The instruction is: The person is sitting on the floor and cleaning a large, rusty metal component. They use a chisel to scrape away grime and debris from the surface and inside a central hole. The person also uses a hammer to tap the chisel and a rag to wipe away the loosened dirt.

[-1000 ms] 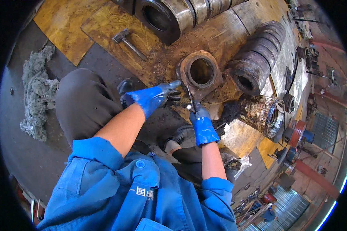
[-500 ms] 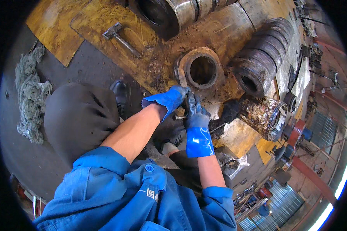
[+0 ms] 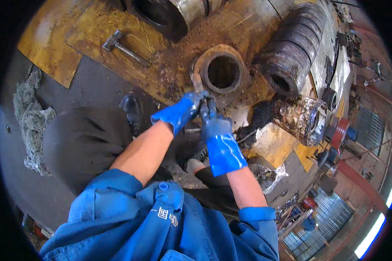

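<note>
A thick, rusty round metal part (image 3: 222, 71) with a wide dark hole stands on the dirty floor sheet ahead. Along its left side runs a curved flat metal bar (image 3: 197, 80), whose near end goes in under my gloved fingers. My left hand (image 3: 188, 106), in a blue rubber glove, is closed there. Beside it, my right hand (image 3: 214, 124), gloved alike and blackened at the fingers, is closed too, its fingertips against the left hand's. The gloves hide the bar's near end. Just below them shows a short metal rod (image 3: 192, 130).
A hammer (image 3: 125, 48) lies at the far left. Large ribbed cylinders stand or lie at the back (image 3: 161, 15) and right (image 3: 292, 48), with a grimy metal cylinder (image 3: 307, 119) nearer. Grey rags (image 3: 30, 119) lie at left. My boot (image 3: 131, 111) is left of my hands.
The whole view has shifted a little, so the floor objects appear further up and left. My hands stay together at the bar by the round part, with little movement relative to it.
</note>
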Tool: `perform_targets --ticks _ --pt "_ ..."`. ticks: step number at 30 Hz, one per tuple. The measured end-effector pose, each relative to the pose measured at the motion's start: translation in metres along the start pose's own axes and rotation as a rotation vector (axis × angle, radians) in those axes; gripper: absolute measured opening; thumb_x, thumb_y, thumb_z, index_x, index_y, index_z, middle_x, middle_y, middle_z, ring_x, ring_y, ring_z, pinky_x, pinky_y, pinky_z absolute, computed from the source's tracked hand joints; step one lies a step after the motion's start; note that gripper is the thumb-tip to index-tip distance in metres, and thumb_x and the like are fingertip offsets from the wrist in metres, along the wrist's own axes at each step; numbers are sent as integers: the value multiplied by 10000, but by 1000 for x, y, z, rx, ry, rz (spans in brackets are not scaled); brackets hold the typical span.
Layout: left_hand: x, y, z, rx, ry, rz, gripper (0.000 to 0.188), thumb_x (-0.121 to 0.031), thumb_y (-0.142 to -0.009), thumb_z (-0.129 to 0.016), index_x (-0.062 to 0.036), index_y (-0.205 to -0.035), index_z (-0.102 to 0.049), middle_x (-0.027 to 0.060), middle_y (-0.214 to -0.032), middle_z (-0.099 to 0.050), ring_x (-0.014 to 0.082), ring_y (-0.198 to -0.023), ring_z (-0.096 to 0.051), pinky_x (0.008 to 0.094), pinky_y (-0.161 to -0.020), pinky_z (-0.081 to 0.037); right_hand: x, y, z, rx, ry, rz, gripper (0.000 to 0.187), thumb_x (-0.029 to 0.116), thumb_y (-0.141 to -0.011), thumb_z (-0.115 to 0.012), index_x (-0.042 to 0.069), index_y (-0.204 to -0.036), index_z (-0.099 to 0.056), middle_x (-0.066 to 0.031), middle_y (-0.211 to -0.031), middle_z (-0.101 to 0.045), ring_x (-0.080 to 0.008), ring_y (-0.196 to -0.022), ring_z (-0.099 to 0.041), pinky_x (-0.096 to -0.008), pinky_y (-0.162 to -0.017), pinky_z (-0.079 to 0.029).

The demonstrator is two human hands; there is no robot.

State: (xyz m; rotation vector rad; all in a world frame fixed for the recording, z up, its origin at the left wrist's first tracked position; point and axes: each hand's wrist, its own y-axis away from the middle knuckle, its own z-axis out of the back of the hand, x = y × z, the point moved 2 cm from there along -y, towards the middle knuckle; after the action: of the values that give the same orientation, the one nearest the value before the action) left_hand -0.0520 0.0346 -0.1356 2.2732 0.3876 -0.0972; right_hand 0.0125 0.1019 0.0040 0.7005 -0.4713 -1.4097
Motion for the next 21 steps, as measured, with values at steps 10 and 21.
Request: perform_targets --ticks 10,21 --pt "-2 7 -7 -61 -216 -76 320 -308 -1052 -524 -26 -1038 -673 162 -905 -700 233 -711 -635 360 -649 -551 0 -7 9 20 -59 -60 734 127 -923 -574 139 -1590 -268 -271 -1446 -517 -418 -962 -718 -511 -803 -589" --pt "-58 30 -20 -52 -358 -205 309 -327 -1017 -591 -44 -1028 -717 97 -795 -688 184 -693 -611 332 -682 -519 -7 -46 22 -5 -251 -148 503 164 -950 -548 108 -1445 -481 -238 -1222 -682 -437 -1035 -693 -515 -838 -573"
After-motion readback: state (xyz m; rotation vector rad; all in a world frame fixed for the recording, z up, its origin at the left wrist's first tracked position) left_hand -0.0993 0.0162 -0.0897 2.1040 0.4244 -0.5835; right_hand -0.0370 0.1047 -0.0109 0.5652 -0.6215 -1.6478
